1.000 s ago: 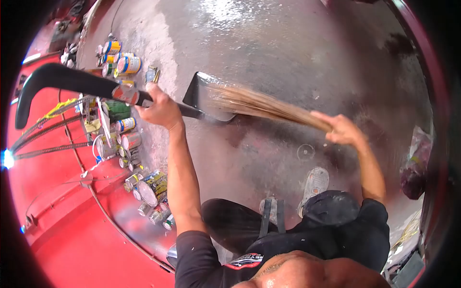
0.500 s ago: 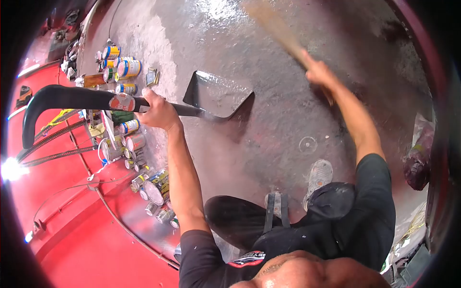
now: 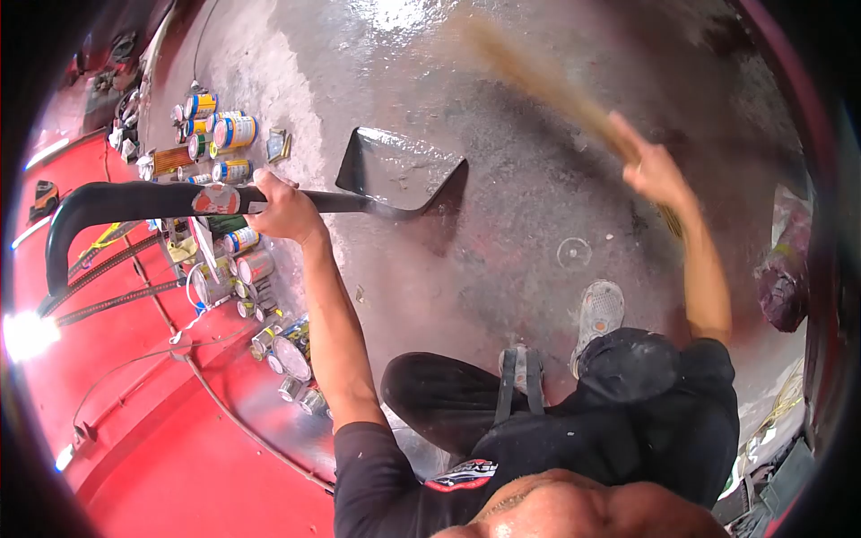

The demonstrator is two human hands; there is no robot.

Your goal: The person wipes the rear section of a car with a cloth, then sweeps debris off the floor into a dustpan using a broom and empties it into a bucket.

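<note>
A black long-handled shovel [image 3: 404,175] lies with its wide blade on the grey floor, left of centre. My left hand [image 3: 289,211] is wrapped round its dark handle, beside a red and white sticker. On the right, my right hand [image 3: 657,175] grips a straw broom [image 3: 547,85]. The bristles point to the upper left, beyond the shovel blade, and are blurred by motion. A short end of the broom shows below my right hand. Broom and shovel are apart.
Several paint cans [image 3: 235,132] stand along the left, beside a red surface [image 3: 170,448] with cables. A bright lamp [image 3: 31,336] glows at the far left. A dark wrapped bundle [image 3: 783,287] rests at the right edge. My shoe [image 3: 601,314] is on the floor below.
The broom has swung off the shovel blade, up and away, then my right hand has shifted right and slightly down. My left hand keeps its hold; the shovel sits slightly further left in view.
</note>
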